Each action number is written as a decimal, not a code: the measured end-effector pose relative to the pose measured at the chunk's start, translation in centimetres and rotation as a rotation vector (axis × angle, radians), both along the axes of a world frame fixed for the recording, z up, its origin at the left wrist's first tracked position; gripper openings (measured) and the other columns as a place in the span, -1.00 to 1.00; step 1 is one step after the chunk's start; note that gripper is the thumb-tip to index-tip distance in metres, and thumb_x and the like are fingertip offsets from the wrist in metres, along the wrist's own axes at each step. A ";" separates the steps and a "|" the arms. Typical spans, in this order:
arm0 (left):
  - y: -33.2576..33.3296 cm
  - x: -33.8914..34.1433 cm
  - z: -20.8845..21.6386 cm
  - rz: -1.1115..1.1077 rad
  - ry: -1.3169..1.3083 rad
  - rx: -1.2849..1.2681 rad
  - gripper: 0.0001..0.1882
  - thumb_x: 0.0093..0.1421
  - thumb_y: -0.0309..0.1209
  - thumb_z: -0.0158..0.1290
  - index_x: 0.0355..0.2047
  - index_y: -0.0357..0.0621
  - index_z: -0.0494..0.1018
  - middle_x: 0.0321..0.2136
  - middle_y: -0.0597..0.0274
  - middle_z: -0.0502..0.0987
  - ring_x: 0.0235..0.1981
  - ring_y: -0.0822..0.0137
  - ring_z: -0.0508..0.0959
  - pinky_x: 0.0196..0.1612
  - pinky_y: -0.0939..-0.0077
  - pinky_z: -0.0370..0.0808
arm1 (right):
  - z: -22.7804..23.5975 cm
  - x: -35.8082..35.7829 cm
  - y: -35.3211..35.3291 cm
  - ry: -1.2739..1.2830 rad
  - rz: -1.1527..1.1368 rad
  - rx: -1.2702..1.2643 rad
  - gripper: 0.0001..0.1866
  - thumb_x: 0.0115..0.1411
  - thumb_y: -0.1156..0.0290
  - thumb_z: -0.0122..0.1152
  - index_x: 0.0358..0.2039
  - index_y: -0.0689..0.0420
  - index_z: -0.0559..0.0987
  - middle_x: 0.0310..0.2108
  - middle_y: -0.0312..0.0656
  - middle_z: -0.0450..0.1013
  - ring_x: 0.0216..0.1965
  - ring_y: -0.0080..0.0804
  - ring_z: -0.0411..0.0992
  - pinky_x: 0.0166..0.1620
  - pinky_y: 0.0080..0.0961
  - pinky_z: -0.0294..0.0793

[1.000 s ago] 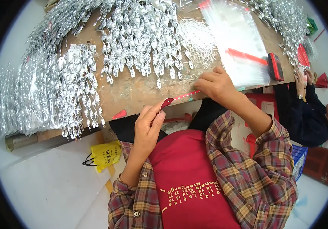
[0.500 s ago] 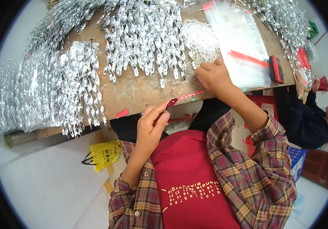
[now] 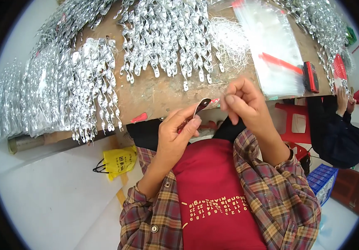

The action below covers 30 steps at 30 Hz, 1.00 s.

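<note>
Between the thumb and fingers of my left hand (image 3: 175, 132) is a shiny strip (image 3: 204, 103) with a rounded end and a small hole in it. Its surface looks dark red from reflection, and most of its length is hidden by the hand. My right hand (image 3: 247, 106) hovers just right of the strip's tip, thumb and forefinger pinched together. Whatever is in that pinch is too fine to make out. Beyond the hands, a tangle of white strings (image 3: 231, 45) lies on the wooden table (image 3: 158, 96), beside a bunch of twisted silver strips (image 3: 167, 41).
More silver spirals (image 3: 89, 83) hang over the left table edge. Clear plastic bags (image 3: 275, 50) lie at right, by a red-black device (image 3: 311, 77). A yellow bag (image 3: 120, 162) is below left. Another person (image 3: 333, 133) sits at right, near a red stool (image 3: 294, 125) and blue crate (image 3: 323, 181).
My right hand has come back from the edge of the string pile toward me, its fingers now pinched near the strip's tip. My left hand still holds the strip, slightly farther right in view.
</note>
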<state>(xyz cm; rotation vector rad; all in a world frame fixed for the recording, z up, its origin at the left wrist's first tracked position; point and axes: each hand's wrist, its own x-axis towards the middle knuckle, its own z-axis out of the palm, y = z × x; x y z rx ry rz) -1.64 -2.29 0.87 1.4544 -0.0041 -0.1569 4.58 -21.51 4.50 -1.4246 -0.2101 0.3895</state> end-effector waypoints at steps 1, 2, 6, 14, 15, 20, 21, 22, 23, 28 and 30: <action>-0.1 0.0 0.3 -0.002 -0.004 -0.016 -0.67 0.21 -0.50 -0.04 -0.01 -0.33 0.35 -0.29 0.22 0.40 -0.48 0.55 0.42 -0.37 0.73 0.38 | 0.5 -0.5 0.4 -0.002 0.041 0.031 -0.96 0.19 0.54 -0.06 -0.34 0.17 0.31 -0.50 -0.22 0.42 -0.67 -0.69 0.26 -0.58 -0.80 0.24; -0.2 0.0 0.4 -0.006 -0.010 -0.033 -0.66 0.21 -0.50 -0.04 -0.01 -0.33 0.35 -0.28 0.22 0.41 -0.48 0.54 0.42 -0.37 0.72 0.38 | 0.9 -0.9 0.6 0.038 0.072 0.072 -0.93 0.17 0.57 -0.02 -0.34 0.16 0.31 -0.48 -0.20 0.43 -0.63 -0.66 0.32 -0.53 -0.79 0.31; -0.1 -0.3 0.6 0.001 -0.018 -0.047 -0.66 0.21 -0.49 -0.03 0.00 -0.33 0.34 -0.27 0.20 0.41 -0.48 0.54 0.42 -0.38 0.72 0.38 | 0.4 -1.5 1.5 0.053 0.074 0.159 -0.88 0.15 0.64 -0.02 -0.33 0.16 0.30 -0.45 -0.18 0.45 -0.56 -0.62 0.38 -0.48 -0.75 0.37; 0.2 -0.5 0.3 0.035 -0.013 -0.068 -0.65 0.20 -0.50 -0.02 0.00 -0.33 0.34 -0.29 0.20 0.42 -0.47 0.53 0.42 -0.38 0.72 0.38 | -0.2 -1.5 1.4 0.038 0.046 0.121 -0.89 0.18 0.55 0.02 -0.29 0.17 0.32 -0.42 -0.28 0.42 -0.53 -0.70 0.35 -0.44 -0.77 0.37; 0.2 -0.5 0.3 0.034 -0.014 -0.068 -0.65 0.20 -0.50 -0.02 0.00 -0.33 0.34 -0.29 0.20 0.42 -0.47 0.53 0.42 -0.38 0.72 0.38 | -0.2 -1.5 1.4 0.036 0.041 0.119 -0.89 0.17 0.55 0.02 -0.29 0.17 0.31 -0.42 -0.27 0.42 -0.53 -0.70 0.35 -0.44 -0.77 0.37; 0.3 -0.5 0.2 0.029 -0.014 -0.059 -0.65 0.19 -0.51 0.00 -0.01 -0.33 0.34 -0.29 0.20 0.42 -0.48 0.53 0.42 -0.38 0.72 0.38 | -0.2 -1.5 1.6 0.002 0.024 0.094 -0.89 0.16 0.59 0.01 -0.32 0.17 0.30 -0.44 -0.23 0.44 -0.54 -0.67 0.38 -0.45 -0.76 0.39; 0.2 -0.5 0.2 0.028 -0.013 -0.058 -0.65 0.19 -0.51 0.00 -0.01 -0.33 0.34 -0.29 0.20 0.42 -0.48 0.53 0.42 -0.38 0.72 0.38 | -0.2 -1.4 1.6 -0.014 0.016 0.084 -0.88 0.14 0.64 -0.01 -0.34 0.16 0.29 -0.46 -0.19 0.45 -0.56 -0.64 0.41 -0.47 -0.75 0.40; 0.1 -0.5 0.2 0.039 -0.020 -0.061 -0.66 0.17 -0.53 0.01 -0.02 -0.28 0.37 -0.31 0.22 0.41 -0.46 0.54 0.43 -0.39 0.72 0.41 | -0.3 -1.4 1.6 -0.013 0.015 0.084 -0.88 0.14 0.64 -0.01 -0.34 0.16 0.29 -0.46 -0.19 0.45 -0.56 -0.64 0.41 -0.47 -0.75 0.40; 0.1 -0.5 0.3 0.051 -0.028 -0.065 -0.66 0.15 -0.55 0.03 -0.02 -0.22 0.40 -0.32 0.24 0.40 -0.45 0.55 0.43 -0.39 0.72 0.43 | -0.3 -1.4 1.6 -0.012 0.013 0.084 -0.88 0.14 0.64 -0.01 -0.34 0.16 0.30 -0.46 -0.19 0.45 -0.55 -0.64 0.42 -0.47 -0.75 0.41; -0.1 -0.4 0.2 0.075 -0.135 -0.022 -0.64 0.12 -0.60 0.05 -0.03 -0.21 0.41 -0.31 0.23 0.41 -0.44 0.54 0.43 -0.38 0.71 0.42 | -0.1 -1.6 1.7 0.010 0.023 0.106 -0.88 0.14 0.64 -0.01 -0.34 0.17 0.30 -0.45 -0.19 0.45 -0.55 -0.63 0.43 -0.47 -0.75 0.43; -0.1 -0.4 0.2 0.077 -0.145 -0.008 -0.63 0.11 -0.60 0.06 -0.03 -0.20 0.41 -0.31 0.23 0.41 -0.44 0.54 0.43 -0.37 0.71 0.42 | 0.1 -1.6 1.8 0.041 0.024 0.110 -0.88 0.15 0.64 -0.02 -0.32 0.18 0.31 -0.45 -0.19 0.45 -0.55 -0.62 0.43 -0.47 -0.74 0.43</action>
